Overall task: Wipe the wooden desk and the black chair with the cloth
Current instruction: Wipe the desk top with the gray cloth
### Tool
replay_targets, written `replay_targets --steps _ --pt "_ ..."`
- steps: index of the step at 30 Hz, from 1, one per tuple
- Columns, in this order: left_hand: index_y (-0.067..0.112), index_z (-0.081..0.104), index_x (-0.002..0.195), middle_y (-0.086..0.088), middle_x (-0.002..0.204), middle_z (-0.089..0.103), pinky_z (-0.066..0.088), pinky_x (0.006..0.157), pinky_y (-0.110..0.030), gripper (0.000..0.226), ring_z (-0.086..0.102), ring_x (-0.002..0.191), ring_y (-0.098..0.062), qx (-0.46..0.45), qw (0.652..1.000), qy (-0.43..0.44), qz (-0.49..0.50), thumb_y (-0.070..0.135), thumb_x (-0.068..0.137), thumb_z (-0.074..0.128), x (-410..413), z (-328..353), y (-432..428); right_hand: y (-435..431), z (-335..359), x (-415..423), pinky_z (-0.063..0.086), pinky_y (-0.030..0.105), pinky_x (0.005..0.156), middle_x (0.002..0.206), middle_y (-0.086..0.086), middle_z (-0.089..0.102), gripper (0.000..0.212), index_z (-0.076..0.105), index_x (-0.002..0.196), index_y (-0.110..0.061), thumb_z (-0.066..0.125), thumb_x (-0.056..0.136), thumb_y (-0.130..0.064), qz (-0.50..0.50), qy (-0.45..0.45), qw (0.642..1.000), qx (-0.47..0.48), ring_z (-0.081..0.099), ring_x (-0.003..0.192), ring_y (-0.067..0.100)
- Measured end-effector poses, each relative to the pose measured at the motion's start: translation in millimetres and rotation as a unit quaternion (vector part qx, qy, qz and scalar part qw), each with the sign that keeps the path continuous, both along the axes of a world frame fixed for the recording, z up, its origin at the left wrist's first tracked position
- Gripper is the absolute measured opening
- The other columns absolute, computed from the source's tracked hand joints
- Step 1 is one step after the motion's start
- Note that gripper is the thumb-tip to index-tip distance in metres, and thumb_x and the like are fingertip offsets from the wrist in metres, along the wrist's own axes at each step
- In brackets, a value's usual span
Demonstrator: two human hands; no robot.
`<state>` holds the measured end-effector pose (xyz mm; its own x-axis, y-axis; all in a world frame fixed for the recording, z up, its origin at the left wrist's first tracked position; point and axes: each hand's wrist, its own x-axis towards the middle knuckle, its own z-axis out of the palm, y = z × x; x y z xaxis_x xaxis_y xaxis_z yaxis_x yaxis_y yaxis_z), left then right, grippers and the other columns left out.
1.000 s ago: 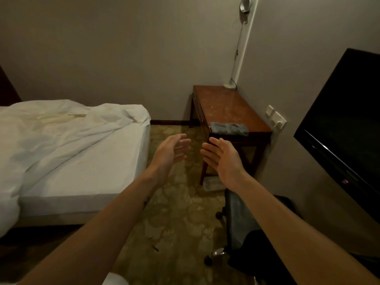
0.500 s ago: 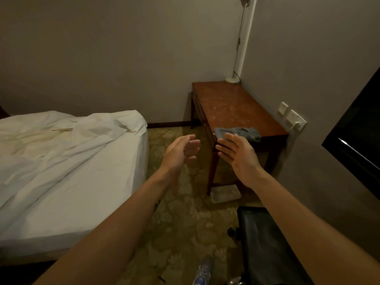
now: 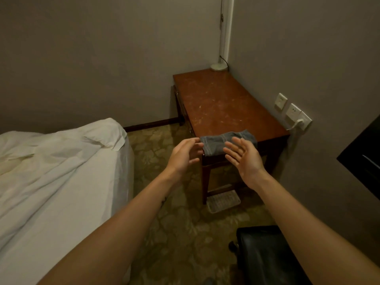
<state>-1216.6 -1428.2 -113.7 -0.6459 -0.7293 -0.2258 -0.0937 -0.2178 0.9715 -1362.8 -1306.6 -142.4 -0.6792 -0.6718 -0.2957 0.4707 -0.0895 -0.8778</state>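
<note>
While both arms reach forward in a dim bedroom, the left hand (image 3: 184, 155) and right hand (image 3: 245, 159) hang in the air with fingers spread and nothing in them, palms turned toward each other. In the picture they overlap the near end of the desk (image 3: 224, 101); whether either touches anything cannot be told for sure, though the left fingertips sit right at the corner of the cloth (image 3: 218, 144). The grey striped cloth lies folded on the desk's near edge, part of it drooping over the front, its right portion hidden behind the right hand. The reddish-brown desktop, mottled with pale marks, stands in the corner against the right wall. A lamp base (image 3: 218, 67) rests at its far end, its white stem rising out of view. Two wall plates (image 3: 292, 111) are fixed to the wall beside the desk, a white plug in the nearer one. The chair (image 3: 265, 256), black and partly cut off by the frame, stands at lower right, well apart from the cloth and under the right forearm. A pale tray-like item (image 3: 223, 201) lies on the patterned carpet (image 3: 178, 227) under the desk. A bed (image 3: 51, 182) with rumpled white sheets fills the left side. A dark screen (image 3: 364, 157) shows at the right edge.
</note>
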Motion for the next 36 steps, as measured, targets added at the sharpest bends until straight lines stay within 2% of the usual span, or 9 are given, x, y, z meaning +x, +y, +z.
replay_targets --steps 9,15,18,23,26,28,30,33,36 --pt "0.017 0.065 0.113 -0.009 0.119 0.071 0.052 0.086 -0.034 0.024 0.068 0.102 -0.02 0.031 0.999 -0.031 -0.018 0.028 0.105 0.045 -100 -35 -59 -42 -27 -79 0.047 0.041 0.107 0.133 0.009 0.061 0.043 0.048 0.143 -0.011 0.039 0.107 -0.032 -0.041 -0.006 0.998 0.042 0.063 0.116 0.022" --pt "0.019 0.063 0.113 -0.006 0.115 0.07 0.051 0.088 -0.035 0.023 0.067 0.104 -0.02 0.018 0.998 -0.045 -0.038 0.028 0.106 0.043 -148 -68 -110 -90 -54 -120 0.048 0.04 0.106 0.13 0.008 0.063 0.041 0.05 0.141 -0.012 0.045 0.105 -0.031 -0.065 -0.008 0.995 0.075 0.063 0.116 0.021" --pt "0.019 0.063 0.113 -0.003 0.113 0.07 0.05 0.09 -0.036 0.022 0.066 0.106 -0.02 0.014 0.997 -0.054 -0.059 0.027 0.106 0.044 -178 -89 -142 -124 -70 -144 0.049 0.038 0.104 0.126 0.006 0.065 0.036 0.054 0.136 -0.015 0.046 0.104 -0.029 -0.078 0.002 0.991 0.104 0.065 0.113 0.019" --pt "0.022 0.064 0.104 -0.001 0.106 0.07 0.045 0.077 -0.027 0.021 0.064 0.101 -0.019 0.03 0.993 -0.063 -0.097 0.021 0.106 0.043 -242 -131 -199 -184 -103 -188 0.05 0.037 0.102 0.117 0.006 0.068 0.017 0.058 0.117 -0.021 0.045 0.105 -0.023 -0.127 0.003 0.979 0.159 0.067 0.108 0.019" --pt "0.021 0.064 0.103 0.0 0.104 0.069 0.045 0.076 -0.022 0.022 0.063 0.1 -0.016 0.034 0.988 -0.087 -0.127 0.018 0.106 0.042 -281 -151 -223 -210 -123 -215 0.053 0.033 0.095 0.112 0.006 0.071 0.019 0.061 0.117 -0.021 0.046 0.105 -0.019 -0.156 -0.002 0.969 0.193 0.068 0.104 0.018" --pt "0.016 0.064 0.104 0.0 0.103 0.068 0.048 0.08 -0.019 0.021 0.063 0.102 -0.017 0.03 0.983 -0.097 -0.151 0.016 0.106 0.043 -308 -165 -235 -225 -138 -234 0.053 0.028 0.086 0.107 0.006 0.071 0.023 0.06 0.121 -0.015 0.048 0.103 -0.013 -0.185 -0.004 0.959 0.214 0.067 0.098 0.017" --pt "0.012 0.064 0.107 0.0 0.101 0.067 0.049 0.092 -0.024 0.019 0.062 0.107 -0.019 0.02 0.978 -0.11 -0.174 0.013 0.106 0.045 -326 -177 -243 -234 -150 -246 0.052 0.023 0.081 0.102 0.004 0.07 0.025 0.06 0.122 -0.013 0.051 0.1 -0.007 -0.19 0.008 0.951 0.244 0.066 0.091 0.014" --pt "0.009 0.064 0.118 -0.001 0.113 0.064 0.043 0.102 -0.028 0.021 0.058 0.116 -0.018 -0.043 0.948 -0.169 -0.265 0.012 0.104 0.048 -347 -201 -252 -239 -172 -267 0.052 0.026 0.089 0.1 -0.002 0.069 0.026 0.061 0.122 -0.012 0.055 0.098 -0.005 -0.17 0.034 0.941 0.291 0.064 0.089 0.007" --pt "0.006 0.062 0.123 -0.01 0.125 0.063 0.042 0.105 -0.032 0.024 0.056 0.124 -0.025 -0.071 0.921 -0.207 -0.322 0.009 0.103 0.05 -358 -222 -258 -239 -190 -288 0.05 0.029 0.097 0.109 0.003 0.069 0.027 0.062 0.121 -0.012 0.052 0.098 0.0 -0.158 0.06 0.932 0.322 0.064 0.102 0.013"
